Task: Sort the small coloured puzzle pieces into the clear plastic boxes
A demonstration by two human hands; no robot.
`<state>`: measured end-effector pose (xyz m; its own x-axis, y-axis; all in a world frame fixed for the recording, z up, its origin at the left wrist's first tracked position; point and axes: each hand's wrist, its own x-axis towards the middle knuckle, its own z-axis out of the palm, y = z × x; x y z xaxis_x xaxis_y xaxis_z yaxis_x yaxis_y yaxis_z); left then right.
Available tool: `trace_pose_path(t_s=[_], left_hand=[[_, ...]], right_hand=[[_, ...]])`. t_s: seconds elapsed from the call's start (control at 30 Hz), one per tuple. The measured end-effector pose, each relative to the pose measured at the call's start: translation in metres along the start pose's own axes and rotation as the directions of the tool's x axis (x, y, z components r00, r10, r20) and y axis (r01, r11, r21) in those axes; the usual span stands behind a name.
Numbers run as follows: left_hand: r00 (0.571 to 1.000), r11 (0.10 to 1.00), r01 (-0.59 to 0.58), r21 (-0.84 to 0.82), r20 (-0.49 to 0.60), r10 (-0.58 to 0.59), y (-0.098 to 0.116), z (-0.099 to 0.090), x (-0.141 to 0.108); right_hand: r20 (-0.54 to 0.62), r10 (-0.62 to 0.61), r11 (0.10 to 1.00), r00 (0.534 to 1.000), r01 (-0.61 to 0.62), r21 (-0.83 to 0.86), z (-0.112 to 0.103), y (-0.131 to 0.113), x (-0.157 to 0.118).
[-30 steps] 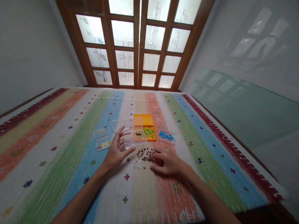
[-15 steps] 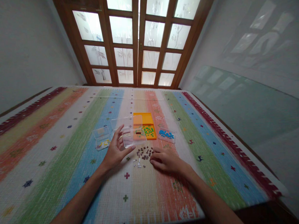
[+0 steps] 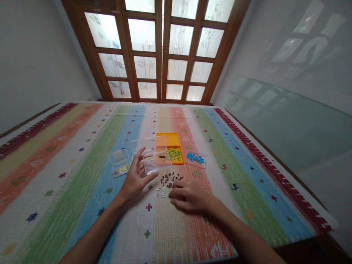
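Note:
A clear plastic box (image 3: 151,166) is held in my left hand (image 3: 134,178), fingers along its left side and thumb at the near corner. Through its clear wall a brown brick (image 3: 162,157) shows. Small brown bricks (image 3: 168,178) lie loose on the cloth in front of the box, with a few small white bricks (image 3: 163,195) nearer me. My right hand (image 3: 187,195) rests at the right of these pieces, fingers curled and pressed together. What its fingertips hold, if anything, is hidden.
An orange case (image 3: 179,141) stands open behind the clear box, with green pieces (image 3: 175,153) in it. On the right, a clear tray holds blue pieces (image 3: 194,158). A small clear box (image 3: 114,158) on the left holds yellow pieces. A striped cloth (image 3: 134,235) covers the table.
My right hand has moved left and slightly nearer me, over the edge of the loose bricks. The left hand and the clear box have stayed in place.

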<state>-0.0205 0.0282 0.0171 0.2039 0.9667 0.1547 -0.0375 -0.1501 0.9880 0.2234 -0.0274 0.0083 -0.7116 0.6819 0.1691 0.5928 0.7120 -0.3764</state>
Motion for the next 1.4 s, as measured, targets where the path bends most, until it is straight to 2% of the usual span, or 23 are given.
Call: trace_pose_path(t_s=[0.3, 0.43, 0.57, 0.67, 0.77, 0.87, 1.4], left_hand=[[1.0, 1.0, 0.014, 0.009, -0.021, -0.014, 0.002, 0.0, 0.001], [1.0, 1.0, 0.008, 0.014, -0.025, -0.008, 0.002, 0.0, 0.001], [1.0, 1.0, 0.018, 0.013, -0.021, -0.018, -0.001, -0.001, 0.001], [0.999, 1.0, 0.026, 0.005, -0.021, -0.026, -0.002, -0.001, 0.001], [1.0, 1.0, 0.014, -0.005, -0.015, -0.014, -0.002, -0.001, 0.001], [1.0, 1.0, -0.001, -0.004, -0.018, 0.001, -0.001, 0.0, 0.0], [0.999, 1.0, 0.023, 0.011, -0.026, -0.022, -0.002, 0.009, -0.006]], right_hand=[[0.003, 0.007, 0.995, 1.0, -0.007, -0.1, 0.01, 0.001, 0.002], [0.005, 0.052, 0.99, 0.999, -0.051, -0.13, 0.01, 0.0, 0.004], [-0.035, 0.121, 0.982, 0.992, -0.125, -0.145, 0.008, 0.001, 0.005], [-0.089, 0.152, 0.984, 0.984, -0.159, -0.082, 0.004, 0.001, 0.004], [-0.087, 0.09, 0.996, 0.992, -0.091, -0.011, 0.003, 0.002, 0.002], [-0.061, 0.03, 0.999, 0.998, -0.031, -0.011, 0.006, 0.003, 0.002], [-0.094, -0.007, 0.995, 0.996, -0.002, -0.096, 0.016, -0.003, 0.011]])
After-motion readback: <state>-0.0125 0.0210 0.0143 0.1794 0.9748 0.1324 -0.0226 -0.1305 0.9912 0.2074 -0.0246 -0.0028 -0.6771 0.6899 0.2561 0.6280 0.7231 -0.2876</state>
